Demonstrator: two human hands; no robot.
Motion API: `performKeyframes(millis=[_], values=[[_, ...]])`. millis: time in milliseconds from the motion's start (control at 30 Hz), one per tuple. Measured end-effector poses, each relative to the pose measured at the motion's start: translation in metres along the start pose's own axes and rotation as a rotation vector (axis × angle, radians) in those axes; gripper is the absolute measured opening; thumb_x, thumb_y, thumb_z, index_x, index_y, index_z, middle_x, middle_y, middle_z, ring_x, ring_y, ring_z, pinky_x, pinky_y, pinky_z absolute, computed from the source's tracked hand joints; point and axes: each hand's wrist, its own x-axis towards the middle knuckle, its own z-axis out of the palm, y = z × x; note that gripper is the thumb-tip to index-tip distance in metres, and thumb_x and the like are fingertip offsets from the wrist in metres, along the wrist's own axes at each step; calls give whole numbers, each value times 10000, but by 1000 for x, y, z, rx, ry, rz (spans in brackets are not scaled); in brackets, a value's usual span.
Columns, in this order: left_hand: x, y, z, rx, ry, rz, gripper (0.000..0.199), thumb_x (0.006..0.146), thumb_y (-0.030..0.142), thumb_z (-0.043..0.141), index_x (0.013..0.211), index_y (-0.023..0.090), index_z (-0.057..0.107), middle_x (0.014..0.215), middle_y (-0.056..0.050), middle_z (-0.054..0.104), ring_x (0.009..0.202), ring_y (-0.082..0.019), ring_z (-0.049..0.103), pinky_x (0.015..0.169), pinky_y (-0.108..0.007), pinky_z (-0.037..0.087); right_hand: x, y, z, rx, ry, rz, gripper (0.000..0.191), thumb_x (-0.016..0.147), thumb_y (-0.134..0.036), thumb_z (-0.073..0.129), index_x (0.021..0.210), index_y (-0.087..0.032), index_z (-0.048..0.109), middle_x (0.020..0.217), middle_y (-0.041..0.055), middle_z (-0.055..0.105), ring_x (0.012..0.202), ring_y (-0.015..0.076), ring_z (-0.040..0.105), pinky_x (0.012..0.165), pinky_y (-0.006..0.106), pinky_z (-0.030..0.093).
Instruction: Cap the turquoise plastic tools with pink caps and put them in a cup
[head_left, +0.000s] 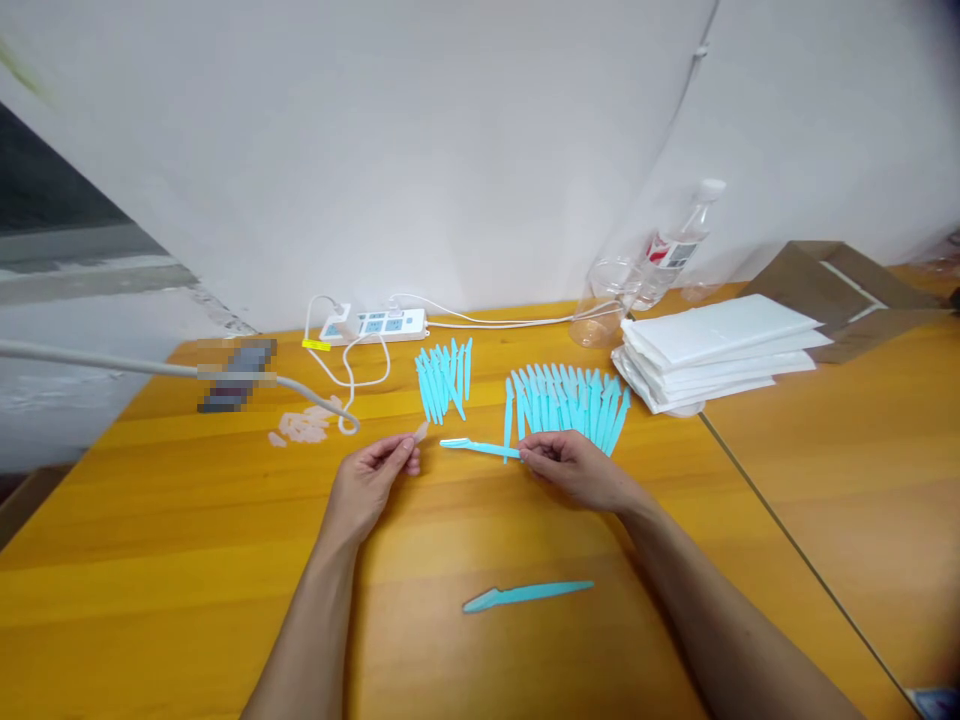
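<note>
Turquoise razor (487, 449) sits pinched in the right hand (564, 466), translucent cover (422, 431) in the left hand (375, 478); best keep them aligned, skin clear of the blade (454, 443).

Indoor workspace, wooden table (187, 560), white wall (450, 150), power strip (409, 324), grouped turquoise razors (553, 410)

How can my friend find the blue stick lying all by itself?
On the yellow-brown table, look closer to the person than the left hand and right hand. There lies a blue stick, wider end pointing left. Unlike the grouped sticks farther back and the held one, it lies alone.
</note>
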Motion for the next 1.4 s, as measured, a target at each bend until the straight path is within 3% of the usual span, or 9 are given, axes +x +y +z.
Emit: performKeyframes(millis=[333, 633, 733, 800, 867, 1000, 1067, 1200, 1400], values=[[-8, 10, 8, 293, -177, 63, 348, 836, 491, 648, 910, 160, 730, 663, 0, 614, 625, -125, 548, 618, -227, 431, -2, 2, -1, -34, 7, -12, 414, 875, -573, 527, 892, -175, 640, 637, -55, 387, 536, 84, 295, 480, 218, 230], [-14, 14, 20, 301, -189, 86, 357, 857, 475, 623, 987, 158, 727, 689, 0, 586, 642, -127, 501, 610, -232, 403, -8, -8, 2, -154, -34, -58, 385, 913, -521, 494, 869, -175, 658, 617, -52, 369, 545, 88, 288, 483, 216, 213], [-16, 17, 25, 266, -184, 96, 350, 861, 459, 628, 997, 151, 723, 742, -12, 611, 670, -123, 519, 655, -233, 435, -10, -13, 6, -223, -16, -91, 351, 903, -479, 514, 832, -180, 684, 602, -46, 428, 542, 92, 345, 491, 216, 252], [-17, 17, 30, 175, -184, 107, 375, 859, 443, 639, 1093, 155, 693, 820, -21, 627, 704, -121, 540, 691, -238, 461, -10, -14, 6, -282, 58, -150, 316, 869, -440, 558, 769, -177, 702, 631, -24, 511, 589, 105, 434, 530, 217, 311], [-16, 14, 34, 65, -195, 121, 474, 861, 424, 646, 1264, 179, 596, 926, -30, 629, 741, -118, 557, 713, -247, 483, -8, -11, 0, -283, 236, -143, 301, 829, -429, 587, 744, -169, 712, 655, -4, 573, 616, 120, 493, 555, 223, 352], [-12, 3, 39, 9, -215, 121, 601, 866, 401, 651, 1392, 191, 451, 987, -35, 597, 757, -108, 554, 698, -242, 491, -4, -1, -25, -247, 691, 97, 275, 757, -408, 601, 757, -151, 698, 600, 6, 626, 538, 135, 537, 525, 231, 380], [-9, -1, 39, 37, -210, 97, 572, 868, 410, 647, 1358, 165, 481, 955, -32, 586, 742, -104, 544, 681, -235, 486, -5, 1, -36, -352, 755, 201, 215, 735, -354, 592, 712, -160, 679, 590, 17, 651, 549, 148, 574, 535, 231, 386], [-7, -3, 37, 88, -215, 69, 534, 860, 428, 651, 1299, 143, 545, 894, -22, 586, 724, -103, 542, 690, -240, 488, -8, -4, -41, -599, 615, 318, 215, 748, -312, 562, 609, -180, 657, 593, 40, 678, 579, 155, 599, 558, 235, 367], [-7, -1, 37, 91, -209, 48, 515, 833, 451, 672, 1233, 134, 609, 830, -15, 591, 710, -107, 544, 680, -241, 475, -3, -18, -28, -938, 516, 280, 481, 885, -496, 469, 549, -191, 631, 632, 94, 695, 648, 196, 622, 588, 282, 326]])
